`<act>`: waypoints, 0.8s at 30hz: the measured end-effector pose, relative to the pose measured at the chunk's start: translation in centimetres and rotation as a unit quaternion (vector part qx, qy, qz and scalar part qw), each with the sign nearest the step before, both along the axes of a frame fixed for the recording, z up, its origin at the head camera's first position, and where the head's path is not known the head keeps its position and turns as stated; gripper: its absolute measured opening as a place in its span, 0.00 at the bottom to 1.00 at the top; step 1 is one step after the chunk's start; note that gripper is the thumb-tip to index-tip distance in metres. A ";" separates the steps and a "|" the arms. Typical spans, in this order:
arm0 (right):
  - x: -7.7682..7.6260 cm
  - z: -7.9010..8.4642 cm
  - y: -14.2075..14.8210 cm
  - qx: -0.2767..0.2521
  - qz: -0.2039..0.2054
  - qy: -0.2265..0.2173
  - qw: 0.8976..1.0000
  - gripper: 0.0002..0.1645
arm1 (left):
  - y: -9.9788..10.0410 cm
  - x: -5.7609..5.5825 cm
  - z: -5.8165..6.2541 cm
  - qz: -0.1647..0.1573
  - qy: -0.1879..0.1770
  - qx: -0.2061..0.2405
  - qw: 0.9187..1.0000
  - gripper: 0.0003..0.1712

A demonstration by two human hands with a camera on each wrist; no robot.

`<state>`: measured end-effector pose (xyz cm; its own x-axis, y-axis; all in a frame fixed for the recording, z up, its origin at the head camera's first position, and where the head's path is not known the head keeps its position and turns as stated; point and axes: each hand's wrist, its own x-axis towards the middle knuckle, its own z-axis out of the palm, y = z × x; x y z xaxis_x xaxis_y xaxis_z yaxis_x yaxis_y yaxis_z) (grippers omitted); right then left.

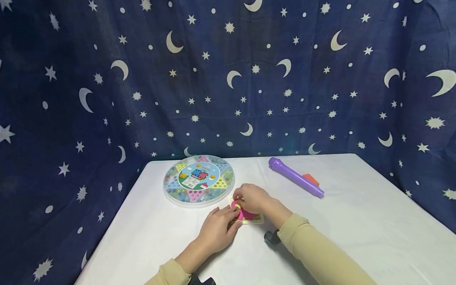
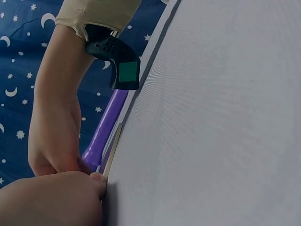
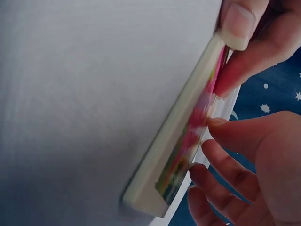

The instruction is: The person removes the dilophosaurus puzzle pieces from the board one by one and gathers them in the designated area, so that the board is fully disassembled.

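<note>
A small flat board with a pale rim and a pink and green picture (image 1: 249, 217) lies on the table between both hands. My left hand (image 1: 217, 229) holds its near left side, the thumb against the rim and a finger (image 3: 254, 68) across the picture. From the far side my right hand (image 1: 251, 198) reaches over, bent fingers bunched on the picture by a small yellow patch. In the right wrist view the right thumb (image 3: 235, 129) and fingertips touch the board's face; whether they pinch a loose piece is unclear. The left wrist view shows the board edge-on.
Behind the left hand lies a round, clear-lidded game box (image 1: 199, 180) with a star-shaped board. A purple microphone-shaped tube (image 1: 295, 177) and an orange block (image 1: 311, 179) lie at the back right of the white table (image 1: 356, 221). A starry curtain (image 1: 228, 79) surrounds it.
</note>
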<state>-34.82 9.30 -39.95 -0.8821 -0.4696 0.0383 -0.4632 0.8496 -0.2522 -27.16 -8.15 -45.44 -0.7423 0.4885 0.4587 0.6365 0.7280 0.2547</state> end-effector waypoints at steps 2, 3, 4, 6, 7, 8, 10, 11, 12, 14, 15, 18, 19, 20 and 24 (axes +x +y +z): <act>0.1 0.3 0.0 0.005 0.006 -0.003 1.000 0.09 | 0.0 0.0 0.1 0.000 -0.002 -0.003 1.000 0.22; 0.2 0.4 0.0 0.006 0.008 -0.005 1.000 0.10 | 0.0 0.0 0.2 0.000 -0.002 -0.003 1.000 0.22; 0.2 0.4 0.0 0.007 0.011 -0.008 1.000 0.10 | 0.0 0.0 0.2 0.000 0.000 -0.004 1.000 0.22; 0.1 0.4 -0.1 0.008 0.014 -0.013 1.000 0.10 | 0.0 -0.1 0.3 0.001 0.001 -0.005 1.000 0.22; 0.0 0.3 -0.2 0.008 0.014 -0.018 1.000 0.09 | 0.0 -0.1 0.3 0.001 0.001 -0.005 1.000 0.21; 0.0 0.3 -0.2 0.005 0.011 -0.025 1.000 0.09 | 0.0 -0.1 0.3 0.000 0.001 -0.004 1.000 0.22; -0.1 0.2 -0.3 -0.004 0.005 -0.039 0.999 0.09 | 0.0 -0.1 0.2 -0.001 -0.002 -0.004 1.000 0.22; -0.1 0.2 -0.3 -0.010 0.002 -0.046 0.999 0.09 | 0.0 -0.1 0.2 -0.002 -0.004 -0.005 1.000 0.22; -0.1 0.2 -0.3 -0.019 -0.003 -0.055 0.998 0.09 | 0.0 -0.1 0.2 -0.001 -0.006 -0.006 1.000 0.22; -0.1 0.2 -0.2 -0.034 -0.009 -0.065 0.997 0.10 | 0.1 0.0 0.2 0.000 -0.009 -0.007 1.000 0.22; -0.2 0.2 -0.2 -0.039 -0.011 -0.067 0.997 0.11 | 0.1 -0.1 0.2 0.001 -0.010 -0.009 1.000 0.22; -0.2 0.2 -0.2 -0.058 -0.016 -0.072 0.996 0.11 | 0.1 -0.1 0.2 0.002 -0.002 -0.010 1.000 0.22; -0.2 0.2 -0.2 -0.063 -0.017 -0.072 0.995 0.11 | 0.1 -0.1 0.2 0.002 0.002 -0.010 1.000 0.22; -0.3 0.2 -0.2 -0.068 -0.018 -0.072 0.995 0.11 | 0.1 -0.2 0.2 0.001 0.005 -0.010 1.000 0.22; -0.2 0.2 -0.3 -0.075 -0.014 -0.067 0.995 0.14 | 0.0 -0.2 0.2 0.002 0.009 -0.008 1.000 0.22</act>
